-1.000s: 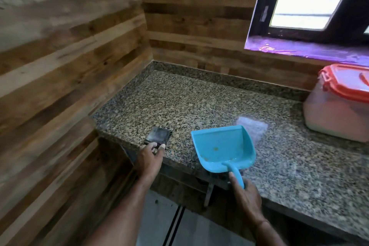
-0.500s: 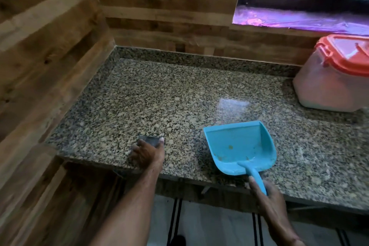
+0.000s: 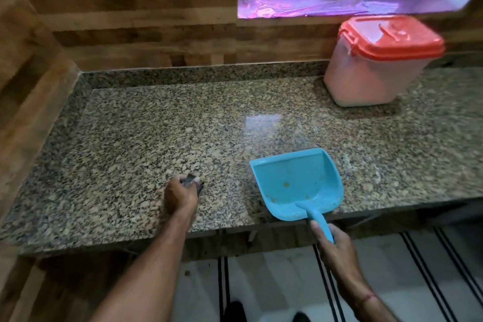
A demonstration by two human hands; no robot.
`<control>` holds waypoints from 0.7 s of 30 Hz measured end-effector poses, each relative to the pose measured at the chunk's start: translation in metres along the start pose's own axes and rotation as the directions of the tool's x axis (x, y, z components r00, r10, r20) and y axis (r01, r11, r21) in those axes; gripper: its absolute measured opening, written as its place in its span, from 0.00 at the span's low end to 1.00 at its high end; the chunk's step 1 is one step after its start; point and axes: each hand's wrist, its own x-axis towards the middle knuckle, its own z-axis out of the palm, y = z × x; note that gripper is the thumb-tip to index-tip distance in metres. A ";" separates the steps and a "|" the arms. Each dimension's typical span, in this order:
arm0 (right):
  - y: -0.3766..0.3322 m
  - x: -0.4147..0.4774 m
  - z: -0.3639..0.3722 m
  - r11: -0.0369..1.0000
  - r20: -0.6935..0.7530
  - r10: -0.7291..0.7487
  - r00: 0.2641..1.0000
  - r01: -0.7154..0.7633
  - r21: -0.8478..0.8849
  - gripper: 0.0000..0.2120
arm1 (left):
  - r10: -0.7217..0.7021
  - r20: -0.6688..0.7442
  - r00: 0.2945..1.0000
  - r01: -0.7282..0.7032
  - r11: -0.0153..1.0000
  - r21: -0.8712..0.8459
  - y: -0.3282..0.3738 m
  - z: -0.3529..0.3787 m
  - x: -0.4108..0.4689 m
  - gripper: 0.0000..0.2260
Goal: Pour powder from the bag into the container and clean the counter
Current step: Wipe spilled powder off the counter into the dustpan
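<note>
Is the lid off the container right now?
No, the orange lid sits closed on the container at the back of the counter.

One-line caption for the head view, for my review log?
Left hand presses a dark cloth on the granite counter; right hand holds a blue dustpan at the edge.
</note>
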 end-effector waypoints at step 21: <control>0.142 -0.092 -0.149 0.988 0.018 0.125 0.992 -0.123 -0.089 0.25 | 0.222 0.072 0.972 -0.225 0.974 0.034 0.039 0.078 -0.157 0.13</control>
